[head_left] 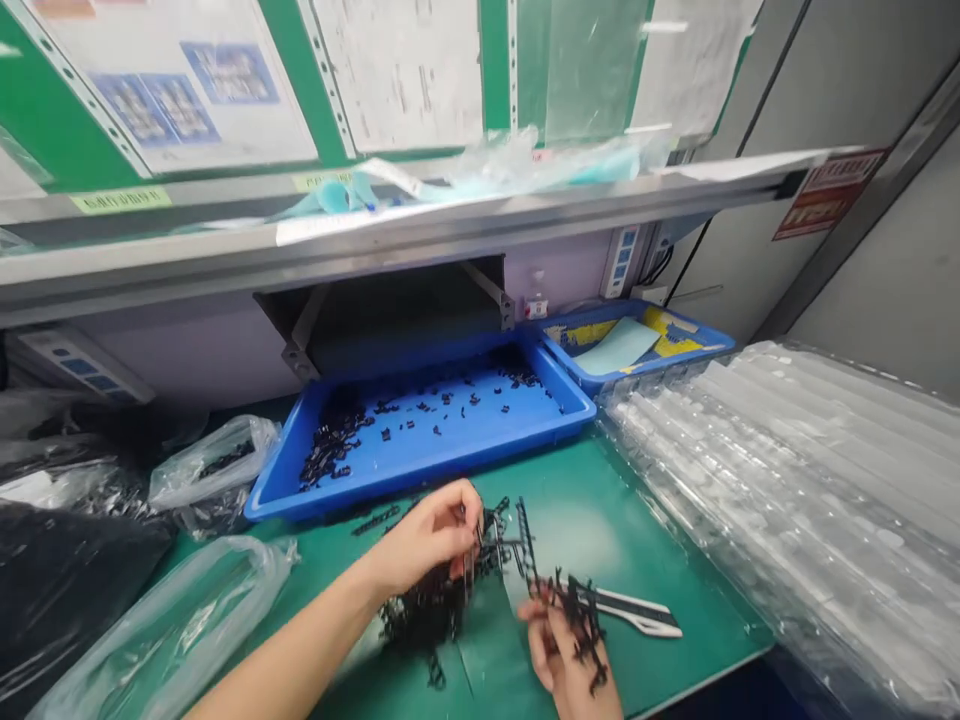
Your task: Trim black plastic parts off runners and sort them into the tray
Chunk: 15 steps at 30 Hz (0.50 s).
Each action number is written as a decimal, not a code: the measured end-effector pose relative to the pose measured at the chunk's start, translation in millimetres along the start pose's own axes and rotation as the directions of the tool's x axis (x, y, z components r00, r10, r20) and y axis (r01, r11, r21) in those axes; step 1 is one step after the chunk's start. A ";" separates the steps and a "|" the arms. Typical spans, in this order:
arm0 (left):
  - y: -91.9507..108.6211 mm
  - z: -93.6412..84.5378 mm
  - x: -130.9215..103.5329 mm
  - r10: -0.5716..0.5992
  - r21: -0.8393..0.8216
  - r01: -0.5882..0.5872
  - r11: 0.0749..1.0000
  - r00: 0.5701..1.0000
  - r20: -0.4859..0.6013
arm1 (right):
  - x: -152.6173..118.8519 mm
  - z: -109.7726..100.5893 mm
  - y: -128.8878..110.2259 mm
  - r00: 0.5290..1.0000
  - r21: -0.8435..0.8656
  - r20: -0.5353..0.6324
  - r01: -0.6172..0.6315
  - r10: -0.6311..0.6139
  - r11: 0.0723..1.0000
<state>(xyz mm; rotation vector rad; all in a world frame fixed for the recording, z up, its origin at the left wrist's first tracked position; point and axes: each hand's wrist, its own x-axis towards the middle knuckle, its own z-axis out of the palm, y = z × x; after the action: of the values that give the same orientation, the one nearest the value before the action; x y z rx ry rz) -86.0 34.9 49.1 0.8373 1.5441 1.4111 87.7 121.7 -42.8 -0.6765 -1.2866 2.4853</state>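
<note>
My left hand (431,535) is closed in a pinch on a thin black plastic piece at the edge of a tangled pile of black plastic sprues (420,612). My right hand (551,645), lower and to the right, has its fingers closed on a branching black plastic sprue (581,610), which lies across the fingers and hangs past them. Another slim black sprue (526,540) stands out between the two hands. Beside my right hand lies a tool with a white and black handle (637,608); its other end is hidden.
A blue tray (450,445) with scattered small black parts sits behind the hands. Farther right are a second blue tray (592,375) and stacked clear plastic trays (795,500). Plastic bags (172,620) lie on the left. A metal shelf (450,225) crosses above the green mat (675,560).
</note>
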 end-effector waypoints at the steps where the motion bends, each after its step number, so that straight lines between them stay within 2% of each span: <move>1: -7.3 8.4 -13.6 -0.015 -0.093 0.023 0.995 0.996 0.085 | -0.8 3.5 2.6 1.000 0.042 -0.010 -0.007 0.007 0.999; 3: -20.6 19.5 -32.9 -0.027 -0.230 0.072 0.970 0.980 0.195 | -3.1 10.9 7.8 0.999 0.128 0.037 -0.036 0.032 0.991; 6: -34.7 25.8 -47.0 -0.038 -0.282 0.097 0.955 0.978 0.206 | -7.3 17.2 16.1 0.976 0.192 0.176 -0.163 0.130 0.968; 7: -37.3 26.8 -49.4 -0.036 -0.286 0.091 0.954 0.981 0.192 | -8.8 17.2 18.3 0.969 0.199 0.186 -0.202 0.165 0.959; 11: -40.4 33.3 -54.8 -0.116 -0.370 0.118 0.922 0.993 0.028 | -14.9 11.4 16.6 0.981 0.172 0.063 -0.190 0.182 0.967; 13: -41.3 37.3 -56.6 -0.203 -0.465 0.166 0.870 0.979 -0.030 | -17.9 9.2 9.2 0.990 0.059 0.000 -0.139 0.139 0.989; 15: -43.5 40.1 -58.4 -0.272 -0.539 0.216 0.814 0.962 -0.026 | -20.4 9.1 2.3 0.995 -0.078 -0.047 -0.089 0.085 0.993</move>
<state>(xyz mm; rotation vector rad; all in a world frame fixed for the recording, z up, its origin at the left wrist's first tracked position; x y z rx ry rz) -22.7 -7.0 15.3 0.2190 1.1805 1.5926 100.4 105.2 -34.3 -0.8183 -1.3751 2.4834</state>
